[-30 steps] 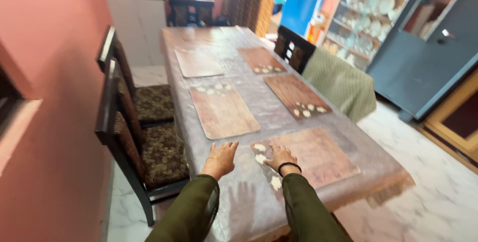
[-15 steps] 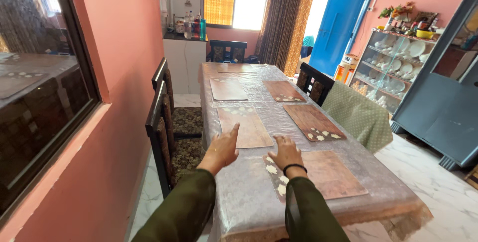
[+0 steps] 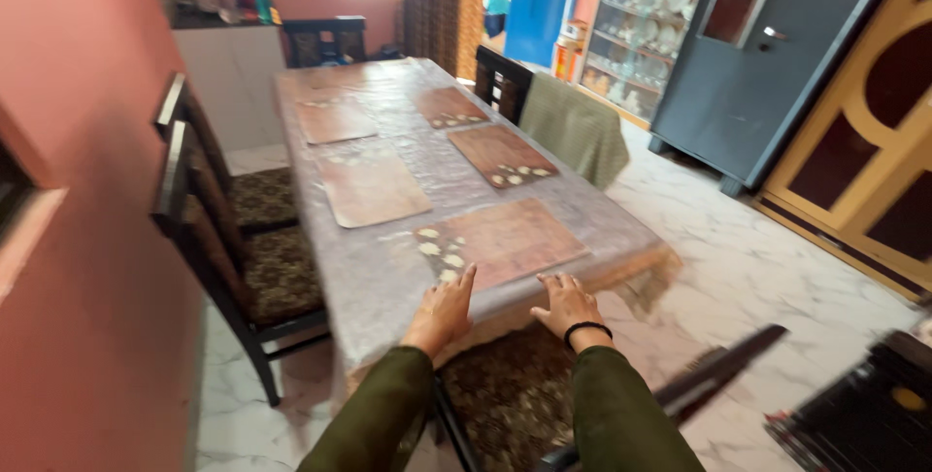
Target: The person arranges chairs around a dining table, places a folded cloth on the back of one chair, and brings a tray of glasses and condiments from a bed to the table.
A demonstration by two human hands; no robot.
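My left hand (image 3: 444, 310) and my right hand (image 3: 565, 301) reach out in olive sleeves, fingers spread, holding nothing. Both hover at the near end of a long dining table (image 3: 388, 278) under a clear plastic cover. The left hand's fingertips are close to the nearest brown placemat (image 3: 505, 241), which has white flower prints. A black band circles my right wrist. Below my arms lies the patterned seat of a dark chair (image 3: 505, 394).
More placemats (image 3: 371, 185) lie along the table. Two dark chairs (image 3: 228, 239) stand at its left by the pink wall. A chair draped in green cloth (image 3: 575, 127) is on the right. A glass crockery cabinet (image 3: 636, 40) and grey cupboard (image 3: 748, 74) stand beyond. Marble floor (image 3: 777, 268) is right.
The view has pulled back from the table. My hands, resting on the table and near placemat before, are now off it at the table's near edge, over a chair seat.
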